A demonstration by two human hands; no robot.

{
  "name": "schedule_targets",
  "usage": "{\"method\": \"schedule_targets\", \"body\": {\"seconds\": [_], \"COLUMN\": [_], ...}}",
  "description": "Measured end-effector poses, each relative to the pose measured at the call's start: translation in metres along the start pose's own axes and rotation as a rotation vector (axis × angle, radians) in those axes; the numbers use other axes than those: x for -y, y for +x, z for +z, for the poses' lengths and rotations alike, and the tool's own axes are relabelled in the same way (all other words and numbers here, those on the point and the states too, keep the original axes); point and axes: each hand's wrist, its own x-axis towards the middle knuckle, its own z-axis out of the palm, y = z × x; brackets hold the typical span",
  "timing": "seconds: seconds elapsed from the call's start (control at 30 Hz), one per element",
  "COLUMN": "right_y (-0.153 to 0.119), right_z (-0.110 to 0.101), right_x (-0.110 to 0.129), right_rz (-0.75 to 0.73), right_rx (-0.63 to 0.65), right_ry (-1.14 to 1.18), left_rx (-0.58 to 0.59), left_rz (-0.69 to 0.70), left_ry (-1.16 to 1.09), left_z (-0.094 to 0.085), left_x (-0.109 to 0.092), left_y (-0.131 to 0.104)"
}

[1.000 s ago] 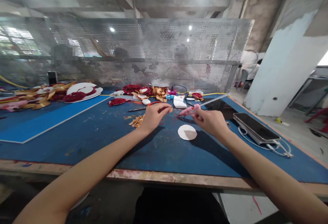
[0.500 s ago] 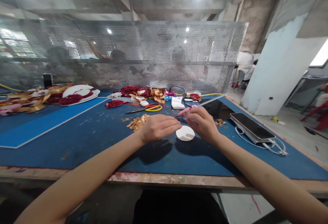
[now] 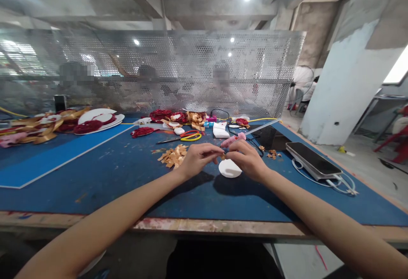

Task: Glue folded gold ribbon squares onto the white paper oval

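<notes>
My left hand (image 3: pixel 203 158) and my right hand (image 3: pixel 245 156) meet fingertip to fingertip above the blue table. Between them shows a small gold piece (image 3: pixel 223 156), pinched by both. Just below the fingers lies a white disc (image 3: pixel 230 169), flat on the table. A pink glue gun (image 3: pixel 233 140) with a long clear stick rests behind my right hand. Left of my left hand spreads a pile of gold ribbon pieces (image 3: pixel 174 156). Scissors with red and yellow handles (image 3: pixel 191 136) lie behind that pile.
A phone (image 3: pixel 314 158) with white cables sits at the right. Red and gold fabric flowers (image 3: pixel 91 125) lie at the back left on a bright blue board (image 3: pixel 63 151). Behind the table stands a perforated metal screen (image 3: pixel 178 70), with people dimly visible through it.
My fingers have closed together, and a small gold piece now shows between them. My right hand has moved slightly left, away from the glue gun, which now lies behind it.
</notes>
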Motion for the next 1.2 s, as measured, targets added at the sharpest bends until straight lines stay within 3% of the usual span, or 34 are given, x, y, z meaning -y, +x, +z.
{"method": "schedule_targets", "body": {"seconds": [0.2, 0.43, 1.2], "right_y": [0.0018, 0.0024, 0.0031], "right_z": [0.0047, 0.002, 0.0009], "right_x": [0.0013, 0.0023, 0.0049], "right_rz": [0.11, 0.156, 0.114], "right_rx": [-0.05, -0.012, 0.007], "right_ry": [0.177, 0.219, 0.212], "left_rx": [0.033, 0.03, 0.041], "left_rz": [0.04, 0.013, 0.011], "left_ry": [0.037, 0.048, 0.042], "left_z": [0.0004, -0.0013, -0.0008], "left_x": [-0.0003, 0.0029, 0.0026], "left_y": [-0.0005, -0.0005, -0.0006]}}
